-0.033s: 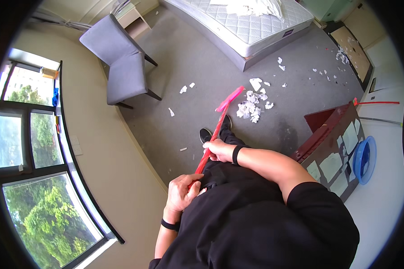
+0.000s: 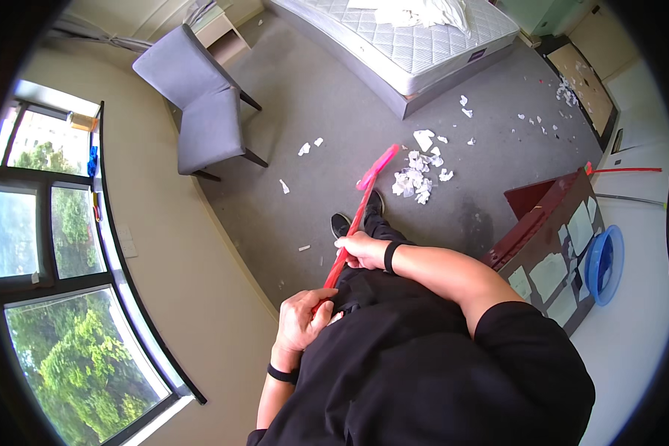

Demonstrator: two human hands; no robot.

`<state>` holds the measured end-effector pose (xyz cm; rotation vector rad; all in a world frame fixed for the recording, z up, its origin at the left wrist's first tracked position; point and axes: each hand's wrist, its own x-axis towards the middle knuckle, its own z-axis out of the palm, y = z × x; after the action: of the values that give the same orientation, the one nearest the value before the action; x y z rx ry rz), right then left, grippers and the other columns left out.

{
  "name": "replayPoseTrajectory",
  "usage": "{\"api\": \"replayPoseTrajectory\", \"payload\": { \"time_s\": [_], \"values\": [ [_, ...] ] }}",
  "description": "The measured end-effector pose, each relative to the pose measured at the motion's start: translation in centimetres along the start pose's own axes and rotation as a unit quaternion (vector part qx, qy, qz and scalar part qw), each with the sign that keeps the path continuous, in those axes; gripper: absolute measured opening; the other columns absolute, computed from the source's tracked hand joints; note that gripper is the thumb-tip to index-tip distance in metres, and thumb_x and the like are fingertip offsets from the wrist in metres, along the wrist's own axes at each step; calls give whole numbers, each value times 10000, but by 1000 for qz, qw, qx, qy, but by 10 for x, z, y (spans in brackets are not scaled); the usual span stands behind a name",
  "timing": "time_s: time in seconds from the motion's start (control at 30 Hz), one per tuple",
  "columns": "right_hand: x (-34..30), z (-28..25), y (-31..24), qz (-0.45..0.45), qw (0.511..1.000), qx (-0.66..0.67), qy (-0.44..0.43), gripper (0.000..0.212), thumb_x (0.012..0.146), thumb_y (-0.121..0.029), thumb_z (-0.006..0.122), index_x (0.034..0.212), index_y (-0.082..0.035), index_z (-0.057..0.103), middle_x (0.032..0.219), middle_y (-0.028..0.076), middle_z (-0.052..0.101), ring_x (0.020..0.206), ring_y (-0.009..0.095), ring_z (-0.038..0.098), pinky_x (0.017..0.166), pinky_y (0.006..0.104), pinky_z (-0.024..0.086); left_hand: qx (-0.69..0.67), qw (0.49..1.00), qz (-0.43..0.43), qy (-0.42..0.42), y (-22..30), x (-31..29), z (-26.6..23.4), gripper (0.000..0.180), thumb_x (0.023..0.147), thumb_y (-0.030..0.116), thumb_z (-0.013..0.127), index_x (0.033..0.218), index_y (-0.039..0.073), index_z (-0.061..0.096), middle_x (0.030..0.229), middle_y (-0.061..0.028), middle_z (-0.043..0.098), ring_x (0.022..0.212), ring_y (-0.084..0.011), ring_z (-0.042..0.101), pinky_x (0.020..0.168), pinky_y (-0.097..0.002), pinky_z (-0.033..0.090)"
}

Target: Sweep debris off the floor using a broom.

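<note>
A broom with a red handle point(image 2: 355, 223) and a pink head point(image 2: 379, 167) slants away from my waist toward the floor. My left hand point(image 2: 305, 320) is closed round the upper end of the handle, close to my black shirt. Further down, my right hand point(image 2: 360, 250) grips the same handle. Just right of the broom head lies a pile of torn white paper point(image 2: 415, 177) on the grey floor. My dark shoes point(image 2: 340, 224) stand below the head, partly hidden behind the handle and my right arm.
A grey chair point(image 2: 212, 134) stands at left, and a bed with a white mattress point(image 2: 424, 52) at the back. More paper scraps point(image 2: 305, 149) dot the floor. On the right are a dark red desk point(image 2: 531, 223) and a blue basin point(image 2: 609, 264). Windows point(image 2: 82, 357) line the left wall.
The broom head has shifted very slightly to the left, away from the paper pile. Both hands keep their hold on the handle.
</note>
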<state>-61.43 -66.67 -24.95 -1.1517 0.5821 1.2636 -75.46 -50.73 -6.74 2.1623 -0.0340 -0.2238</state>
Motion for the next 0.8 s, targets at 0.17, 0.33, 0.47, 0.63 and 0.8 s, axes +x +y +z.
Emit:
{"api": "replayPoseTrajectory", "payload": {
  "time_s": [0.17,0.33,0.47,0.63,0.8],
  "values": [
    [8,-5,5,19,999,-49,13,165,982,-242,615,890,-110,578,715,29,546,559,140,505,471,297,402,6,1000,-12,-14,1,1,8,239,946,162,612,1114,40,731,862,-177,723,787,-348,707,755,-408,562],
    [18,-27,12,35,996,-77,16,163,976,-254,625,912,-111,580,713,26,549,569,136,528,492,305,438,-41,996,-52,-61,-3,4,17,292,998,161,537,1201,21,695,1090,-222,725,999,-373,709,896,-415,551],
    [17,-24,10,23,998,-58,9,179,976,-265,628,892,-116,576,699,22,545,568,140,530,492,305,439,-42,998,-30,-25,-4,3,18,265,983,178,571,1143,20,712,1003,-218,727,923,-382,710,846,-425,560],
    [6,0,6,2,999,-35,-22,244,970,-268,655,802,-102,595,666,32,552,561,161,514,526,323,430,66,995,70,17,10,-2,4,205,948,170,633,1051,23,734,819,-175,714,751,-353,703,726,-422,564],
    [20,-2,5,8,997,-57,-41,267,990,-283,639,807,-97,585,652,37,538,533,159,499,494,323,419,63,997,48,7,11,3,7,202,952,176,643,1049,23,731,775,-155,697,711,-337,693,696,-421,556]
  ]
}}
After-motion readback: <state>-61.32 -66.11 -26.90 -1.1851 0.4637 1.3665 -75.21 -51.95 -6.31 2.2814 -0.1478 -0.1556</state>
